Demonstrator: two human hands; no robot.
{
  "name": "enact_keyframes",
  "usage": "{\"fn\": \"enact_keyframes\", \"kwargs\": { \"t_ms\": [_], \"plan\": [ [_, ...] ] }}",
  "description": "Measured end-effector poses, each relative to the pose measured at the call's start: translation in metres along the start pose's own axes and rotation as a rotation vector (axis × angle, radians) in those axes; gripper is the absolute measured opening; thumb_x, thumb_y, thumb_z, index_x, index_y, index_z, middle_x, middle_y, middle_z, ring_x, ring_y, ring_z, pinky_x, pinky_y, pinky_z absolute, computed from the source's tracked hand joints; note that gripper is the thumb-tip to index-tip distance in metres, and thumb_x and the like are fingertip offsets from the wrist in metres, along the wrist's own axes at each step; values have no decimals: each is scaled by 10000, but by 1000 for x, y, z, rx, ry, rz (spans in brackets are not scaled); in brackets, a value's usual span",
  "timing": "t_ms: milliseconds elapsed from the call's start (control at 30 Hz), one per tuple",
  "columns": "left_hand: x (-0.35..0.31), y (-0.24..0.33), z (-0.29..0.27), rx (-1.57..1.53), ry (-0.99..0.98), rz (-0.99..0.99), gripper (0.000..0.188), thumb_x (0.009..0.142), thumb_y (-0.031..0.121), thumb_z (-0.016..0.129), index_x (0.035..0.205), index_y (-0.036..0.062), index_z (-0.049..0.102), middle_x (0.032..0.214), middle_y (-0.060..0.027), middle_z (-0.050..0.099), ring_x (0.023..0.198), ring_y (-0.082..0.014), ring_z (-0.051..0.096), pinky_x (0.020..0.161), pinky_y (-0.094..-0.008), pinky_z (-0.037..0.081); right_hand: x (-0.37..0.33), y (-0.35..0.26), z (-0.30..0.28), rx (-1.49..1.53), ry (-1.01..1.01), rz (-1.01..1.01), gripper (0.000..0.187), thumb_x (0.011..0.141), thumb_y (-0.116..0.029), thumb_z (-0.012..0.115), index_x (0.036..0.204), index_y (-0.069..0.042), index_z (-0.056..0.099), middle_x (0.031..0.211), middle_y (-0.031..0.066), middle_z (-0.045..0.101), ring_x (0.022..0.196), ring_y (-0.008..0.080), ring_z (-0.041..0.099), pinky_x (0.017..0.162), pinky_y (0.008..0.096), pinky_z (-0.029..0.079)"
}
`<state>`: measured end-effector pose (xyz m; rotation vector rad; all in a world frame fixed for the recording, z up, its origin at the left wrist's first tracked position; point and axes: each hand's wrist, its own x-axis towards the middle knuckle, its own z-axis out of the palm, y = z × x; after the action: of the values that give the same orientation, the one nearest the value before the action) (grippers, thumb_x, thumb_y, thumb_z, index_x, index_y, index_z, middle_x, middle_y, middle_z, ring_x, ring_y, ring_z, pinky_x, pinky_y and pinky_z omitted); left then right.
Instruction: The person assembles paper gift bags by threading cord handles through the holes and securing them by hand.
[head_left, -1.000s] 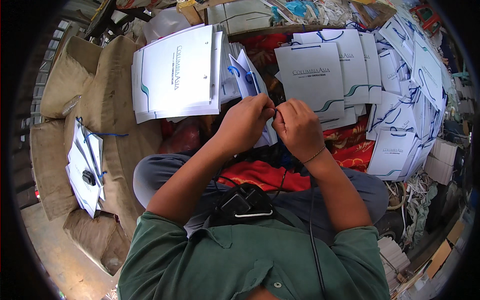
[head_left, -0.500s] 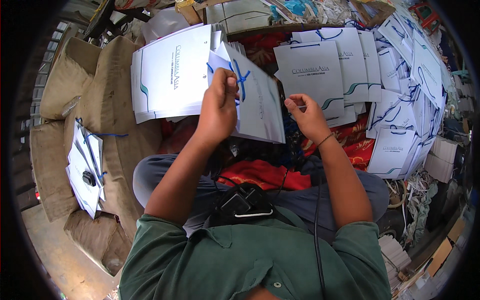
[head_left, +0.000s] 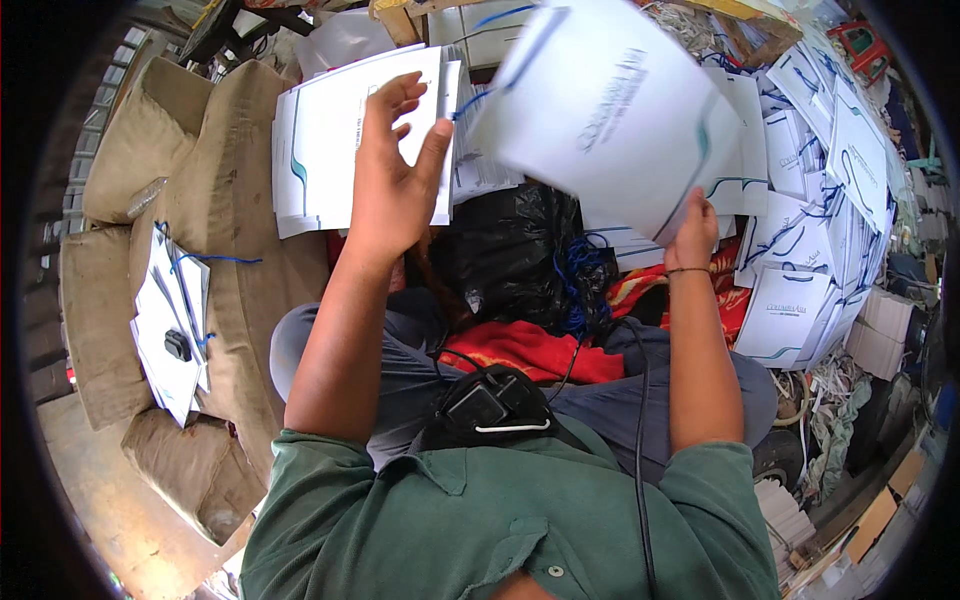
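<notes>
A white paper bag point(head_left: 610, 130) with a blue cord handle and a teal curve hangs tilted and somewhat blurred in front of me. My right hand point(head_left: 692, 232) grips its lower right corner, thumb against the edge. My left hand point(head_left: 395, 185) is raised with fingers apart, holding nothing, over a stack of white paper bags point(head_left: 318, 150). Behind the held bag, to the right, lies another group of white bags point(head_left: 747, 150), partly covered by it.
A black plastic bag point(head_left: 500, 250) and a bundle of blue cords point(head_left: 582, 270) lie between my arms, beside red cloth point(head_left: 530, 350). A heap of white bags point(head_left: 800, 310) fills the right. On the brown sofa point(head_left: 235, 200) are more bags point(head_left: 165, 330) with a small black device.
The bag has gone from my left hand to my right, moving up and right with its printed face turned toward me. My left hand has opened and moved left.
</notes>
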<state>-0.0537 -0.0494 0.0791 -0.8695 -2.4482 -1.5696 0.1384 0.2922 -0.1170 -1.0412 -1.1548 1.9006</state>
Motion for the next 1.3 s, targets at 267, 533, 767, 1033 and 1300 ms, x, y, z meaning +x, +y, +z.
{"fn": "enact_keyframes", "kwargs": {
  "t_ms": [267,533,767,1033,1300],
  "plan": [
    [-25,-85,27,943,-448,-359,996,892,610,824,1734,359,356,1802,-292,203,1629,-614,176,1214,-777,297,2,54,-53,-996,222,-355,431,987,-265,753,1366,-78,671,1198,158,758,990,357,748,882,460,597],
    [-22,-98,31,761,-454,-196,727,1031,259,700,1701,341,429,1764,-240,343,1529,-587,412,1197,-636,432,-66,114,-10,-1228,-643,-13,290,993,-318,774,1131,-63,780,1041,165,810,1010,367,776,919,467,601],
    [3,-34,-3,514,-200,-135,491,1006,35,547,1473,107,683,1376,-228,722,1157,-457,716,1035,-502,560,-94,140,-3,-1483,-697,5,363,992,-426,768,1044,-67,777,1053,219,788,1020,428,754,909,556,578],
    [2,95,-40,223,124,250,404,955,-97,662,1336,-3,758,1218,-193,794,1115,-284,780,985,-350,576,-34,110,34,-795,-380,66,213,1085,-280,650,1143,-88,725,863,110,722,807,284,737,737,419,587],
    [-28,114,-44,139,77,455,427,920,-167,708,1318,-23,764,1209,-207,785,1091,-276,779,950,-338,594,-31,-69,87,-101,-237,184,63,1093,-152,625,1124,-104,654,683,-55,395,536,45,332,495,243,327]
  ]
}}
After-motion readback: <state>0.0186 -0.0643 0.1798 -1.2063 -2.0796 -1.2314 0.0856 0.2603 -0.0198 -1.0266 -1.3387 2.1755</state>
